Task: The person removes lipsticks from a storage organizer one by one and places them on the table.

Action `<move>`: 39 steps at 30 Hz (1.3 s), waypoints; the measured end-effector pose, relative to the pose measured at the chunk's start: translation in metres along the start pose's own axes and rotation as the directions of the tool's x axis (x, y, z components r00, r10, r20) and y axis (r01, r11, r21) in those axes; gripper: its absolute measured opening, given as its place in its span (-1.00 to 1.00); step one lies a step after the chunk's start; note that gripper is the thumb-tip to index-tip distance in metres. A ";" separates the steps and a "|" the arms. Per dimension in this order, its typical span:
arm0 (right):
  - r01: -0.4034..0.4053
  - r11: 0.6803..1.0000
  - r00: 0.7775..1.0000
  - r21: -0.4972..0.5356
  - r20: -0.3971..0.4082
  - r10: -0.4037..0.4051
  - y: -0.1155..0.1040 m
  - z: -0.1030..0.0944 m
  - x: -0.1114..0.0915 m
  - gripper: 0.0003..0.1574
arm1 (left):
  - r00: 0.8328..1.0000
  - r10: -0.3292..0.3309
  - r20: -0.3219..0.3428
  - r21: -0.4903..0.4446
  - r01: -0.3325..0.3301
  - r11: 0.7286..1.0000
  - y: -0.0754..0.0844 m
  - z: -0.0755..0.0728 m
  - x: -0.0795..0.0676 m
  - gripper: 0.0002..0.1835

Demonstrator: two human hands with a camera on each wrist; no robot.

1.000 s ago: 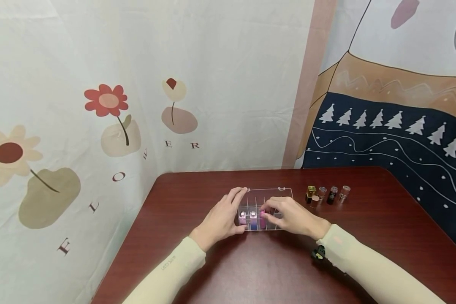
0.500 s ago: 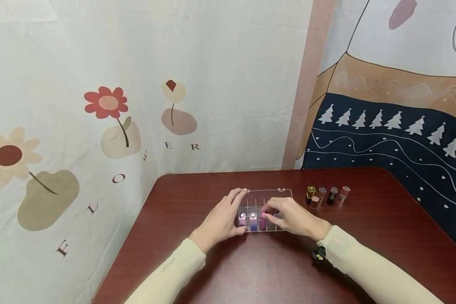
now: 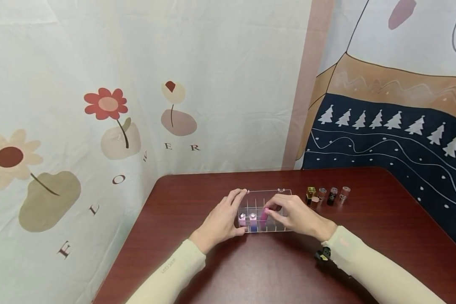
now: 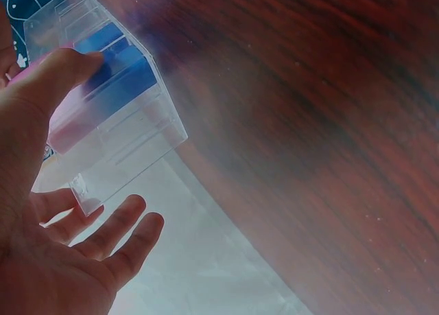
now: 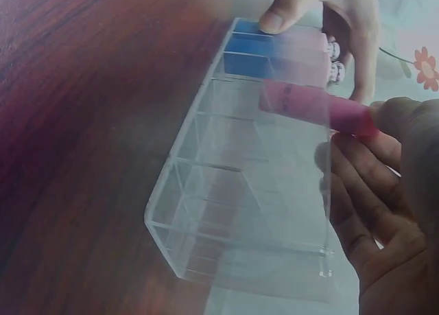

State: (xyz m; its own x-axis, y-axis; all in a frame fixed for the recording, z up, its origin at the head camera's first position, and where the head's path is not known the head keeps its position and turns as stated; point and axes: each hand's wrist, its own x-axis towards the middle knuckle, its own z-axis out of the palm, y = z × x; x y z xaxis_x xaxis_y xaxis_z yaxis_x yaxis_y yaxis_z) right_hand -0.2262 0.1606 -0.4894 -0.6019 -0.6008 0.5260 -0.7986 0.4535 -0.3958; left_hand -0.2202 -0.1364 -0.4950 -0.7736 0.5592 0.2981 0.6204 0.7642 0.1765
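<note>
A clear divided organizer box (image 3: pixel 280 227) stands on the table. My left hand (image 3: pixel 218 216) grips its left end, thumb on the front wall and fingers at the back. Two pink-and-blue tubes with round silvery tops stand in the leftmost front compartments; the blue part (image 5: pixel 248 60) of one shows in the right wrist view. With thumb and fingertips my right hand (image 3: pixel 298 214) pinches the upper end of a bright pink lipstick tube (image 3: pixel 264 214). In the right wrist view, this lipstick tube (image 5: pixel 302 103) is tilted, its lower end still inside the third compartment.
Several small cosmetic tubes stand at the back right: a gold-and-black one (image 3: pixel 310 194), a black one (image 3: pixel 332 196) and a clear-capped one (image 3: pixel 344 194) among them. The dark red wooden table (image 3: pixel 235 270) meets printed fabric (image 3: pixel 228 84) behind.
My right hand has risen slightly and shifted right. The pink lipstick tube has come up a little and tilts to the right. The left hand keeps its place on the organizer.
</note>
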 end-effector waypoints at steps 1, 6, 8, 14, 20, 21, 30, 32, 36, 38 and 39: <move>0.009 1.000 1.000 0.001 -0.011 -0.009 -0.001 -0.001 0.000 -0.81 | 1.000 0.000 0.000 0.000 0.000 1.000 0.000 0.000 0.000 0.37; 0.051 0.999 0.997 0.010 -0.058 -0.050 -0.002 -0.008 -0.002 -0.74 | 1.000 0.008 -0.004 0.007 -0.008 1.000 0.000 0.001 -0.001 0.36; 0.056 0.998 0.996 0.011 -0.072 -0.055 -0.003 -0.010 -0.004 -0.71 | 1.000 0.009 -0.007 0.007 -0.009 1.000 0.000 0.001 -0.002 0.35; 0.048 0.999 0.993 -0.026 -0.108 -0.050 -0.003 -0.023 -0.009 -0.63 | 1.000 0.009 -0.008 0.008 -0.009 1.000 0.001 0.001 -0.004 0.34; 0.060 0.997 0.986 -0.051 -0.154 -0.067 0.000 -0.039 -0.011 -0.60 | 1.000 0.009 -0.014 0.009 -0.009 1.000 0.002 -0.001 -0.004 0.36; 0.060 0.997 0.985 -0.051 -0.162 -0.068 0.001 -0.042 -0.011 -0.59 | 1.000 0.008 -0.015 0.007 -0.008 1.000 0.001 -0.001 -0.003 0.36; -0.027 0.995 0.976 -0.101 -0.217 0.005 0.008 -0.069 -0.022 -0.57 | 1.000 -0.002 -0.004 0.012 0.002 1.000 0.000 -0.002 -0.003 0.36; -0.040 0.993 0.972 -0.115 -0.233 0.012 0.010 -0.075 -0.025 -0.54 | 1.000 -0.001 -0.004 0.010 0.001 1.000 0.001 -0.002 -0.004 0.36; -0.085 0.986 0.969 -0.141 -0.243 0.049 0.015 -0.089 -0.031 -0.55 | 1.000 0.007 -0.006 0.017 -0.007 1.000 0.002 -0.002 -0.003 0.37; -0.107 0.982 0.968 -0.155 -0.243 0.067 0.016 -0.095 -0.035 -0.57 | 1.000 0.007 -0.004 0.019 -0.007 1.000 0.002 -0.001 -0.002 0.37; -0.118 0.980 0.967 -0.162 -0.242 0.076 0.017 -0.098 -0.036 -0.58 | 1.000 0.008 -0.004 0.017 -0.008 1.000 0.002 -0.001 -0.002 0.37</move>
State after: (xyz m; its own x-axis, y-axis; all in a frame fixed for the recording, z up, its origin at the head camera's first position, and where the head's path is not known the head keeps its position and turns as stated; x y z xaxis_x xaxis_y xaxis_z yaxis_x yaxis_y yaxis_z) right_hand -0.2180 0.2546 -0.4419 -0.6430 -0.3877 0.6605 -0.7116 0.6214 -0.3280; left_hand -0.2171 -0.1368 -0.4944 -0.7683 0.5636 0.3034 0.6239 0.7653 0.1583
